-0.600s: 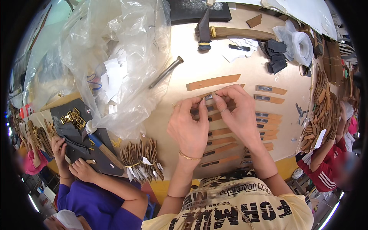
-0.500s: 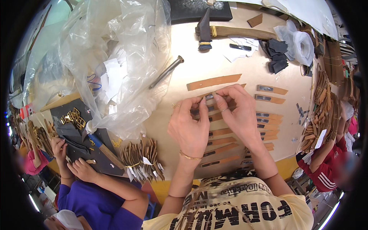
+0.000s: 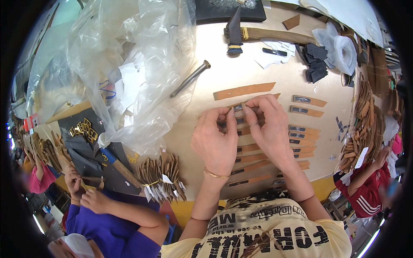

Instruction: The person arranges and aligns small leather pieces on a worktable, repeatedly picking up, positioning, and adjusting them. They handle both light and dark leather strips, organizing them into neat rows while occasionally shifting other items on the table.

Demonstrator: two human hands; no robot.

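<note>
As the left hand (image 3: pixel 215 142) and right hand (image 3: pixel 270 129) pinched a small dark piece (image 3: pixel 238 108) narrowly between their fingertips over the surface (image 3: pixel 232 71), seemingly steadying it from both sides, brown strips (image 3: pixel 317 102) lay spaced in columns, probably so each was reachable.

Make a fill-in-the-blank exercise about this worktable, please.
The left hand has a gold ____ on its wrist.
The right hand pinches the same strip as the ____ hand.
The upper hammer has a handle of ____.
Tags on the nearby bundle are ____.
Missing words: bracelet; left; wood; white.
</note>
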